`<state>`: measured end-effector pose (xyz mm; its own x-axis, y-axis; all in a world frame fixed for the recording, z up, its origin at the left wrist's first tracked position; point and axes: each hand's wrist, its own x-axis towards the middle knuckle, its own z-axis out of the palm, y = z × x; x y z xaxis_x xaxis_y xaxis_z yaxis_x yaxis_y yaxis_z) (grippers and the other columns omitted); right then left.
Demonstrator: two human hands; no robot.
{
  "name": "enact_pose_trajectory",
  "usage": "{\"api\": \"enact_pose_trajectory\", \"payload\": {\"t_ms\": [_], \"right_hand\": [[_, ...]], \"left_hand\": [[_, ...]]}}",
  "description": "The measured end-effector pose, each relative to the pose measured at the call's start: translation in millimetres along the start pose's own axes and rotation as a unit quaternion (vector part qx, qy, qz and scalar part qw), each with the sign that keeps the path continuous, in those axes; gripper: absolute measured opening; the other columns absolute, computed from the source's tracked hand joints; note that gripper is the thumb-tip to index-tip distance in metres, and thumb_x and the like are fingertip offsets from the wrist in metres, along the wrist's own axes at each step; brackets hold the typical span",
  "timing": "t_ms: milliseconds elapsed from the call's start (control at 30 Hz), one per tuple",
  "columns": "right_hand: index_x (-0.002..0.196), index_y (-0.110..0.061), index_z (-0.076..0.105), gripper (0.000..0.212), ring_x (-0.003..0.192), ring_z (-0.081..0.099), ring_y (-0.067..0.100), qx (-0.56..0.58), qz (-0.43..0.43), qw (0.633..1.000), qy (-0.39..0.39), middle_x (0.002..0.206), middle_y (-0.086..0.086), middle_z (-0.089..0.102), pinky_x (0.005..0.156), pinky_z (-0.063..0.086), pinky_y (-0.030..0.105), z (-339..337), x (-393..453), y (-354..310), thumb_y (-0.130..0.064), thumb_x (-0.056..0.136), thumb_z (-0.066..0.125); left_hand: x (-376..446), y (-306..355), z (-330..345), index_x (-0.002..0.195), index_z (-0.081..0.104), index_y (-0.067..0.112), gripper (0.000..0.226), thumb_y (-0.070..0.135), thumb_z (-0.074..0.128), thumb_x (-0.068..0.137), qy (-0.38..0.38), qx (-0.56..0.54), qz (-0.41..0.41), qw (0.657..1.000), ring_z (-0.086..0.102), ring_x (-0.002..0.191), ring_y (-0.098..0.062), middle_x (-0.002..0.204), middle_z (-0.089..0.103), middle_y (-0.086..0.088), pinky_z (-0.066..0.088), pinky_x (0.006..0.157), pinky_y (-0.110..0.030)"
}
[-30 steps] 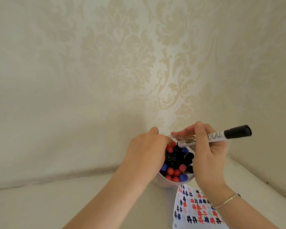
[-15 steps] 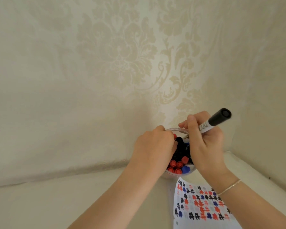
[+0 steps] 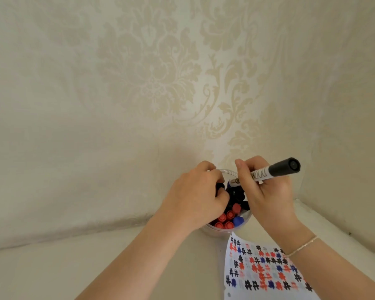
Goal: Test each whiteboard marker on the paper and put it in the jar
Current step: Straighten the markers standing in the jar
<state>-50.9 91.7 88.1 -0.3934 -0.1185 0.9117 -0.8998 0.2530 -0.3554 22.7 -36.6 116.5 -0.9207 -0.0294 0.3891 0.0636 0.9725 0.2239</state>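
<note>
Nearest, the paper (image 3: 264, 271) covered in red, blue and black marks lies on the bench (image 3: 52, 273). Beyond it stands the jar (image 3: 217, 231), crowded with capped markers. The left hand (image 3: 195, 195) reaches among them, fingers curled; its grip is hidden. The right hand (image 3: 266, 191) grips a black-capped marker (image 3: 266, 173), lower end at the jar's mouth.

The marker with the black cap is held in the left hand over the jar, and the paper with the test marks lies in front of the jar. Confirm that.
One thing is wrong: the hand. The head view shows the marker with the black cap held in the right hand, not the left. The left hand reaches into the jar among the markers. The rest stands: the marker is over the jar, and the paper lies in front of it.
</note>
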Motion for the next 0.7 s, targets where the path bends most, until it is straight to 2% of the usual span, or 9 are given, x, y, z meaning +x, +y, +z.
{"api": "enact_pose_trajectory", "payload": {"t_ms": [100, 233, 333, 433, 500, 600, 700], "right_hand": [[0.071, -0.025, 0.05, 0.029, 0.047, 0.046, 0.004, 0.028, 0.02, 0.999, 0.007, 0.053, -0.019, 0.051, 0.044, 0.04, 0.028, -0.8, 1.6, -1.0, -0.049, 0.087, 0.052], [0.073, -0.024, 0.053, 0.025, 0.054, 0.05, 0.011, -0.014, -0.008, 1.0, -0.006, 0.056, -0.015, 0.049, 0.049, 0.045, 0.028, -0.2, 7.1, -5.8, -0.047, 0.08, 0.06], [0.07, -0.031, 0.051, 0.022, 0.056, 0.052, 0.011, -0.004, 0.024, 0.997, -0.071, 0.061, -0.009, 0.053, 0.05, 0.046, 0.028, 0.5, 12.3, -4.7, -0.047, 0.078, 0.062], [0.067, -0.026, 0.052, 0.024, 0.062, 0.053, 0.008, 0.03, 0.067, 0.988, -0.139, 0.074, -0.009, 0.056, 0.053, 0.04, 0.016, -3.6, 17.2, -1.8, -0.031, 0.079, 0.071], [0.067, -0.023, 0.055, 0.022, 0.063, 0.053, 0.007, 0.019, 0.075, 0.981, -0.175, 0.07, -0.009, 0.057, 0.053, 0.041, 0.016, -8.8, 19.7, -2.3, -0.026, 0.079, 0.073], [0.065, -0.026, 0.06, 0.02, 0.066, 0.056, 0.008, 0.042, 0.084, 0.971, -0.219, 0.07, -0.007, 0.059, 0.058, 0.043, 0.016, -21.8, 25.5, -4.5, -0.035, 0.075, 0.075], [0.065, -0.032, 0.064, 0.026, 0.07, 0.058, 0.009, 0.059, 0.046, 0.967, -0.245, 0.069, -0.011, 0.061, 0.064, 0.039, 0.012, -35.7, 29.6, -8.9, -0.052, 0.08, 0.057]], "left_hand": [[2.2, -1.6, -1.4, 0.116, 0.062, 0.023, 0.028, 0.034, 0.051, 0.093, -0.014, 0.019, 0.011, 1.0, 0.057, 0.113, -0.024, 0.142, 0.042, 0.008, 0.047, 0.091, -0.038], [-1.4, 0.6, 0.8, 0.11, 0.059, 0.017, 0.025, 0.027, 0.049, 0.09, 0.014, 0.016, 0.021, 1.0, 0.061, 0.093, -0.025, 0.124, 0.053, 0.006, 0.05, 0.078, -0.041], [-4.2, 1.7, 4.2, 0.112, 0.06, 0.015, 0.029, 0.025, 0.051, 0.086, 0.042, -0.026, 0.009, 0.999, 0.062, 0.093, -0.024, 0.118, 0.056, 0.006, 0.05, 0.078, -0.04], [-3.3, 3.7, 6.4, 0.114, 0.062, 0.017, 0.028, 0.025, 0.052, 0.09, 0.049, -0.045, -0.007, 0.998, 0.061, 0.1, -0.02, 0.125, 0.055, 0.011, 0.05, 0.083, -0.037], [-2.3, 6.2, 7.3, 0.12, 0.063, 0.021, 0.03, 0.027, 0.052, 0.093, 0.048, -0.045, -0.018, 0.998, 0.058, 0.11, -0.018, 0.132, 0.052, 0.012, 0.048, 0.089, -0.034], [-2.3, 10.5, 9.9, 0.127, 0.059, 0.025, 0.033, 0.028, 0.048, 0.096, 0.043, -0.027, -0.024, 0.998, 0.054, 0.12, -0.018, 0.144, 0.044, 0.011, 0.046, 0.095, -0.033], [-2.0, 11.1, 10.5, 0.118, 0.065, 0.023, 0.029, 0.027, 0.048, 0.094, 0.053, -0.037, -0.03, 0.997, 0.057, 0.114, -0.017, 0.142, 0.047, 0.011, 0.048, 0.091, -0.032]]}}
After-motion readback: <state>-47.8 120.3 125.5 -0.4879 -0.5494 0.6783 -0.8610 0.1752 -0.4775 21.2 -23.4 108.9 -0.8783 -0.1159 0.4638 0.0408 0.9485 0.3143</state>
